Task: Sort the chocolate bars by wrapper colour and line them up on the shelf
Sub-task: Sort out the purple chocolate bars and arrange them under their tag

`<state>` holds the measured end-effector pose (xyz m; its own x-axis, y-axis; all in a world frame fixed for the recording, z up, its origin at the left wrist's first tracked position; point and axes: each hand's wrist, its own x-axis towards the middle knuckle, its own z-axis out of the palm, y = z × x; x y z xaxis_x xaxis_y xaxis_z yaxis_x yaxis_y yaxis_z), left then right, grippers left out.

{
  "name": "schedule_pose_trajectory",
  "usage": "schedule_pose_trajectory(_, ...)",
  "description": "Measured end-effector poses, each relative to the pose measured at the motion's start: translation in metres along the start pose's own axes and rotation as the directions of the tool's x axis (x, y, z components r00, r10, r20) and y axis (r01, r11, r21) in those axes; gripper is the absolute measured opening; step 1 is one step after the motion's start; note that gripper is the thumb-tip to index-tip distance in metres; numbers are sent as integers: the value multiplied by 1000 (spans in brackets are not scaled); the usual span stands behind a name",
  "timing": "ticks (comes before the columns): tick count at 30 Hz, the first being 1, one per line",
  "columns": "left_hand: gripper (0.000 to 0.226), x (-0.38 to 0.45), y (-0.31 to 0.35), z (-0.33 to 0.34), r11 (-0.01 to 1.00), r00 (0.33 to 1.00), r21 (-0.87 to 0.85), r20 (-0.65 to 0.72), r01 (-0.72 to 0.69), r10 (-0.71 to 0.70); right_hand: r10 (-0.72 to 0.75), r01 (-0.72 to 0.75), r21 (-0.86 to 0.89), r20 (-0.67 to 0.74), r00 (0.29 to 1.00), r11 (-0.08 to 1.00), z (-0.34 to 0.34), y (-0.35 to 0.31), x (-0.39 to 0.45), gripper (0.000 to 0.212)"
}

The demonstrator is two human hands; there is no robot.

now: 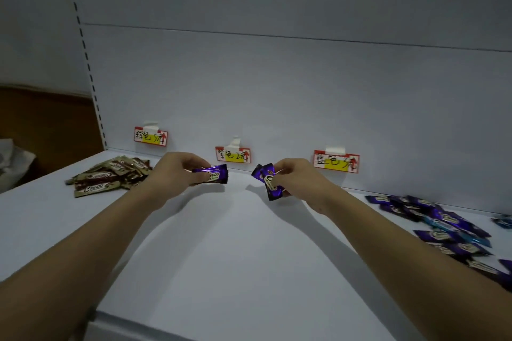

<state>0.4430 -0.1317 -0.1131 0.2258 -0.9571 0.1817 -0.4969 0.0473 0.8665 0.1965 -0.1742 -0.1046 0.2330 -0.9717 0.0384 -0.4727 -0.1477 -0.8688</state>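
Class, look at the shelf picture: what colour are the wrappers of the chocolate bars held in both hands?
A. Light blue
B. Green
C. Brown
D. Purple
D. The left hand grips purple bars and the right hand grips purple bars, in front of the middle label.

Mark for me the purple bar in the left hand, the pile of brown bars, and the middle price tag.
purple bar in the left hand (214,173), head view, wrapper's printed face.
pile of brown bars (108,178), head view, middle of the pile.
middle price tag (233,154), head view, yellow strip.
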Motion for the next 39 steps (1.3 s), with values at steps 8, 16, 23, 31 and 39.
schedule_pose_trajectory(8, 23, 42, -30, -16, 990, 996, 139, 93, -12, -1, -7, 0, -141, -47, 999, 990, 60, -11, 56, 17)
schedule_pose_trajectory(16, 24, 74, -36, 7, 915, 992, 389, 98, -107, 75, -209, 123, -598, -76, 975, 792, 74, -8, 66, 31)
schedule_pose_trajectory(23, 29, 60, -5, 15, 893, 987, 421, 80, -160, 140, -236, 131, -544, -126, 964, 829, 44, -12, 47, 28)
schedule_pose_trajectory(31, 42, 19, 78, 82, 839, 961, 474, 189, -268, 201, -121, 87, -562, -23, 992, 823, -44, 5, -15, 31)
schedule_pose_trajectory(39, 34, -27, 139, 214, 883, 917, 335, 338, -327, 212, -23, -67, -501, -173, 985, 863, -180, 76, -80, 23)
